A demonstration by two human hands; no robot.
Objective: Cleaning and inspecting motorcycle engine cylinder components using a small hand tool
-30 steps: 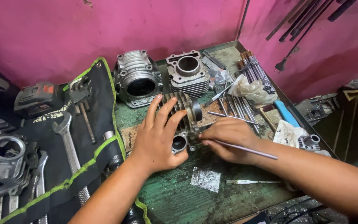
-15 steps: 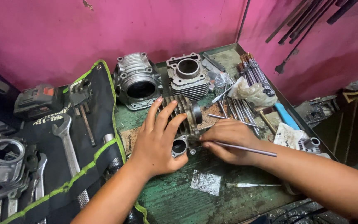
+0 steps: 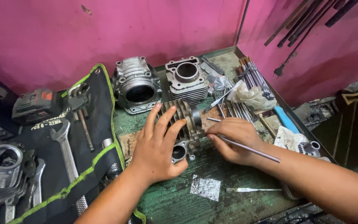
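A finned metal engine cylinder point(image 3: 186, 118) lies on its side in the middle of the green workbench point(image 3: 175, 203). My left hand point(image 3: 158, 145) rests flat over its near side with fingers spread, steadying it. My right hand point(image 3: 233, 139) is closed around a thin metal rod point(image 3: 251, 149) whose tip meets the cylinder's flange. The rod runs back along my right forearm.
Two more engine cylinders point(image 3: 136, 85) point(image 3: 186, 79) stand at the back. A black tool roll with wrenches point(image 3: 65, 145) and a cordless tool point(image 3: 36, 105) lies left. Rods point(image 3: 253, 76), a plastic bag point(image 3: 249, 95), a foil scrap point(image 3: 205, 187) and a small screwdriver point(image 3: 251, 190) lie right and near.
Both hands stay on the lying cylinder. My right hand with the rod has shifted slightly toward the flange; the view has tilted a little.
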